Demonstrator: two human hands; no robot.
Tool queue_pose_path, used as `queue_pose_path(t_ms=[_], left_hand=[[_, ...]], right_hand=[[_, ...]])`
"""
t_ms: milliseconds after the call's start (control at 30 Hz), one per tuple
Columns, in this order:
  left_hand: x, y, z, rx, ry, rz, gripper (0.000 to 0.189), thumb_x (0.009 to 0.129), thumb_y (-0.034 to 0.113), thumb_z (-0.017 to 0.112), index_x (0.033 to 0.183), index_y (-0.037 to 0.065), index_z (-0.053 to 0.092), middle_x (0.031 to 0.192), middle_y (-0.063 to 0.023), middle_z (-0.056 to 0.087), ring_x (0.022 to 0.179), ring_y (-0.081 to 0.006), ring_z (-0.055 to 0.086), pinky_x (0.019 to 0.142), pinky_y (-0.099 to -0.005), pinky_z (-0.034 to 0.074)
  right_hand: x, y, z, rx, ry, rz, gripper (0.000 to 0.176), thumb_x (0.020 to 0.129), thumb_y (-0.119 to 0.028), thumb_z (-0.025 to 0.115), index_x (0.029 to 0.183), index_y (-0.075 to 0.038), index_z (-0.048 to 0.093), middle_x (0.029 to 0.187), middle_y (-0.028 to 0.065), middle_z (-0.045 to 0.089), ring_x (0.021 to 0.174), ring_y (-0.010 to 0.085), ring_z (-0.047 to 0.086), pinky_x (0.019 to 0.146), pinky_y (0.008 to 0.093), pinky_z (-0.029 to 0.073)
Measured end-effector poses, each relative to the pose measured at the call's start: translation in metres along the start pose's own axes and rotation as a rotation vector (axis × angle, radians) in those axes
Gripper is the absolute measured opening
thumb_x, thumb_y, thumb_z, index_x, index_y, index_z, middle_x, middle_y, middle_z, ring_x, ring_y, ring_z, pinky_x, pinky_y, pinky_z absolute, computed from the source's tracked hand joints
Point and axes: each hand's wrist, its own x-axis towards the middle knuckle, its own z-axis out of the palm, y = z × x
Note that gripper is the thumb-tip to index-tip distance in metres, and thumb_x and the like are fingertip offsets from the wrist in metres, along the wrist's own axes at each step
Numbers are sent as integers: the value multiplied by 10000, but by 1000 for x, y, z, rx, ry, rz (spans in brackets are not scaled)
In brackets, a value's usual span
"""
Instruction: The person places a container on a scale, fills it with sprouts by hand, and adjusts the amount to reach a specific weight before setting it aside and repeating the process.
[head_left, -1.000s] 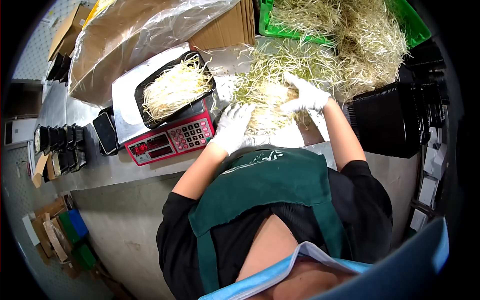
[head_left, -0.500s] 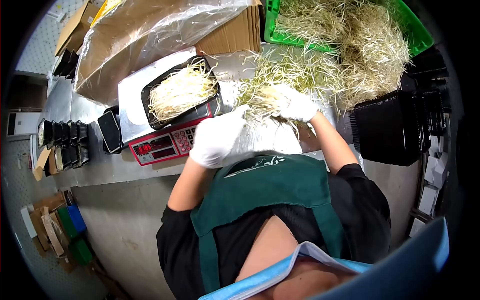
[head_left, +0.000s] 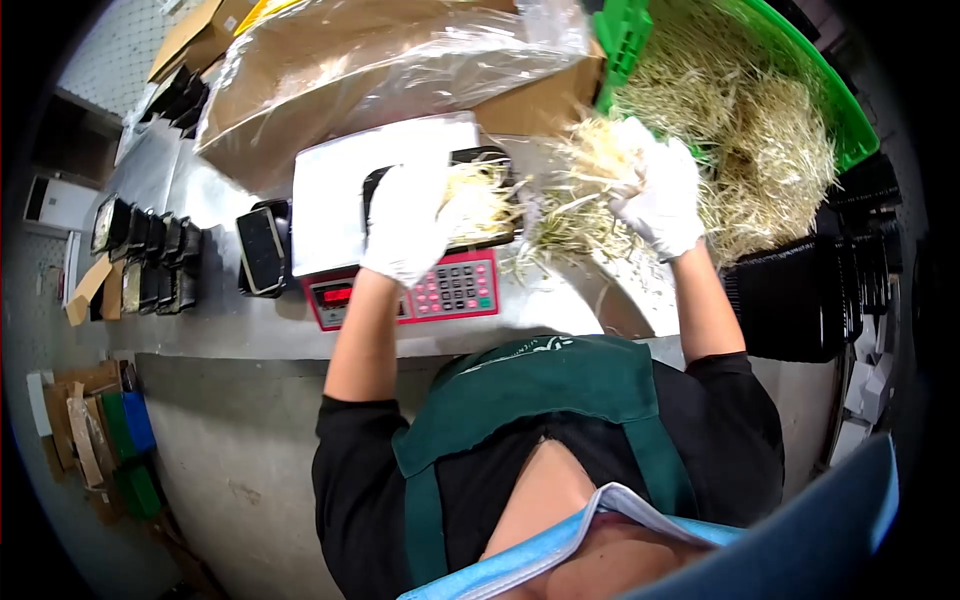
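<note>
My left hand point(head_left: 408, 222), in a white glove, reaches over the black tray point(head_left: 508, 165) on the scale point(head_left: 325, 215), at the left side of the bean sprouts point(head_left: 478, 205) in it. Its fingertips are hidden behind the hand and the sprouts. White-gloved too, my right hand point(head_left: 662, 195) is closed round a bunch of sprouts point(head_left: 600, 150), raised over the loose green-tipped sprouts point(head_left: 580, 228) on the metal table. The red display of the scale is lit, but its digits are too blurred to read.
A green crate point(head_left: 850, 135) heaped with sprouts stands at the back right. Stacked black trays point(head_left: 795, 300) are below it. A plastic-lined cardboard box point(head_left: 300, 100) sits behind the scale. At the left are a phone point(head_left: 262, 250) and several filled black trays point(head_left: 150, 250).
My left hand has moved left onto the tray of sprouts. My right hand has risen to the right, lifting a bunch of sprouts. The whole view has shifted somewhat.
</note>
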Motion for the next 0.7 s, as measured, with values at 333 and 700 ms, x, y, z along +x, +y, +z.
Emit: queue_pose_path(t_ms=[333, 700], left_hand=[[-52, -71, 31, 271, 368, -225, 435, 932, 75, 389, 1357, -17, 371, 1362, -203, 423, 1253, -351, 395, 1064, -439, 291], [24, -36, 12, -267, 87, 264, 1000, 662, 566, 695, 1367, -36, 322, 1333, -279, 404, 1229, -420, 406, 1031, -466, 321]], right_hand=[[50, -135, 72, -38, -319, -434, 639, 561, -114, 688, 1154, 48, 514, 821, 131, 575, 794, 311, 557, 765, 385, 421], [59, -105, 76, -132, -213, -649, 733, 620, -347, 716, 1257, -84, 468, 1058, 155, 600, 1023, 317, 564, 1068, 542, 201]])
